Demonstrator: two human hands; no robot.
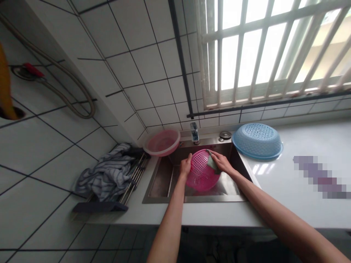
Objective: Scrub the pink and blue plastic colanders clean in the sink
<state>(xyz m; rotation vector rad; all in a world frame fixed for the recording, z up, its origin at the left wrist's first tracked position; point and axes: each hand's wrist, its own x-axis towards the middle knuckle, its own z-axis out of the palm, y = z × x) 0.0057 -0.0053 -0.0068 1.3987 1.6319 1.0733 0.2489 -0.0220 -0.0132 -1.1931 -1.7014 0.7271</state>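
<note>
A pink plastic colander [202, 175] with round holes is held tilted over the steel sink [160, 182]. My left hand [185, 166] grips its left rim, thumb on top. At its upper right edge, my right hand [221, 162] is closed on a grey-green cloth [212, 164], pressing it against the colander. The faucet [194, 132] stands just behind the colander; I cannot tell whether water runs from it.
A pale pink basin [163, 142] sits at the sink's back left corner. An upturned blue basket [257, 140] lies on the right counter [274, 190], beside a sink strainer [225, 135]. Left of the sink, striped cloth [109, 171] lies on a metal rack [133, 179].
</note>
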